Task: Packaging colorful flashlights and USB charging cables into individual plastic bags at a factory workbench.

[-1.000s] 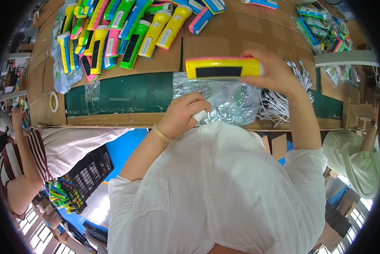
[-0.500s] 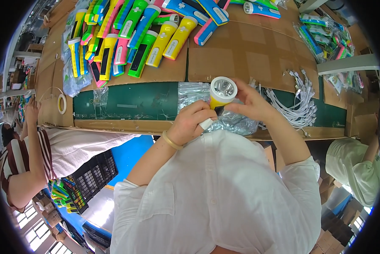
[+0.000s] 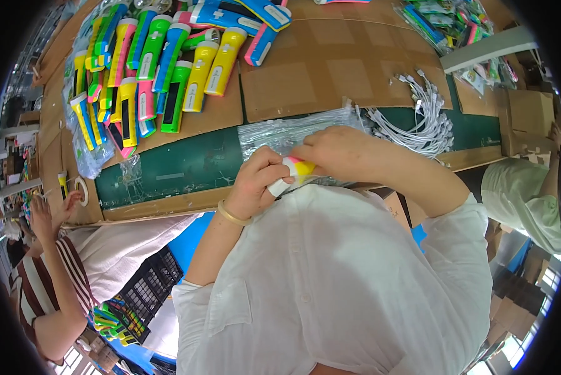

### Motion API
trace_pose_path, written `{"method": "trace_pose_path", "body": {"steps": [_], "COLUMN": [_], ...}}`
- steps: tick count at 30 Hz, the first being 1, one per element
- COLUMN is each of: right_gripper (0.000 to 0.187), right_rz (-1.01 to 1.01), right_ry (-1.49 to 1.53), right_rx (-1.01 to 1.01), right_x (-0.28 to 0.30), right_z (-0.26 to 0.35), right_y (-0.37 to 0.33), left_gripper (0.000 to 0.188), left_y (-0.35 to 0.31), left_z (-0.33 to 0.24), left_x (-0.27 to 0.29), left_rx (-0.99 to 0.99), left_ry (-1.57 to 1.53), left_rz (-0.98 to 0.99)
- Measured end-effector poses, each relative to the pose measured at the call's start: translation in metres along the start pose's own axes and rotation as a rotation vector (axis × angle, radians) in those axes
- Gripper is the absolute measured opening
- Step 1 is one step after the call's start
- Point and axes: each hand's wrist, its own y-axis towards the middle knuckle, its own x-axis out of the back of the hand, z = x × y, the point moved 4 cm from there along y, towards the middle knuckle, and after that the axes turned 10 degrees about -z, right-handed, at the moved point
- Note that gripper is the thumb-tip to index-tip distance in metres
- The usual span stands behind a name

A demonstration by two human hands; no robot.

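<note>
Close in front of my white shirt, my left hand (image 3: 254, 182) is wrapped round a flashlight (image 3: 305, 168) with yellow and pink parts and a white end. A small white piece (image 3: 279, 187) sticks out below the same fingers; its kind is hard to make out. My right hand (image 3: 336, 152) is closed over the flashlight's far side and hides much of it. The lens does not show. Under my hands lies a stack of clear plastic bags (image 3: 261, 134), partly covered by my right hand and forearm.
A heap of coloured flashlights (image 3: 161, 62) lies on cardboard at the far left. White cables (image 3: 418, 125) lie right of my hands, with bagged flashlights (image 3: 427, 31) beyond. A tape roll (image 3: 81, 191) is near a co-worker's hands (image 3: 52, 215). A black crate (image 3: 149, 290) stands low left.
The flashlight has turned, so its lens no longer shows. My right hand has moved from beside the head to close over it. The whole view has shifted, and the co-worker's hands have moved.
</note>
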Motion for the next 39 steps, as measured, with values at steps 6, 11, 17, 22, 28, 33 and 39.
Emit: {"method": "trace_pose_path", "body": {"steps": [6, 11, 17, 22, 28, 33, 39], "right_gripper": [0.028, 0.019, 0.018, 0.011, 0.010, 0.015, 0.015], "right_rz": [-0.658, -0.151, -0.391, -0.507, -0.988, -0.881, -0.451], "right_ry": [0.337, -0.090, -0.063, 0.542, 0.848, 1.170, 1.206], "right_rx": [0.014, -0.796, -0.724, -0.794, -0.364, 0.056, -0.292], "right_x": [-0.012, -0.016, -0.048, -0.021, 0.084, 0.071, 0.008], "right_z": [-0.037, -0.090, -0.086, -0.087, -0.048, -0.037, -0.052], "right_y": [-0.028, -0.104, -0.129, -0.142, -0.158, -0.110, -0.062], "left_gripper": [0.014, 0.016, 0.016, 0.014, 0.015, 0.016, 0.013], "left_y": [-0.001, -0.013, -0.008, -0.013, -0.014, -0.014, -0.018], "left_z": [0.013, 0.014, 0.009, 0.007, 0.003, 0.002, 0.003], "left_x": [0.008, 0.012, 0.009, 0.011, 0.008, 0.007, 0.008], "left_rx": [0.148, 0.194, 0.201, 0.173, 0.162, 0.209, 0.256], "left_ry": [0.179, 0.171, 0.139, 0.177, 0.208, 0.174, 0.145], "left_rz": [-0.106, -0.110, -0.090, -0.060, -0.047, -0.069, -0.089]}}
